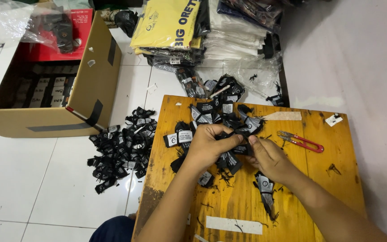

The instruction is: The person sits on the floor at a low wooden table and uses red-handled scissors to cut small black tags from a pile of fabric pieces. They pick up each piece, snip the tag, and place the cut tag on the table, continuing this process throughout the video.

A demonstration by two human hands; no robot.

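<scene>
on the wooden bench [337, 148] we've got our left hand [209, 143] and right hand [269, 157] both pinched on one black woven label [234, 157]. a big pile of labels [119, 148] sits on the floor, plenty more labels [222, 114] left on the bench, red snips [300, 140] idle.

White tiled floor [32, 179], glossy, grey grout lines. Pale grey wall [354, 58] at right. 1 low wooden table [337, 179], orange-brown, worn and stained, with pale patches. 1 open cardboard box [96, 76] at left, dark tape on its side. Folded garments in clear bags [229, 31] stacked on the floor beyond the table. Light even, soft reflections on the tiles.
</scene>
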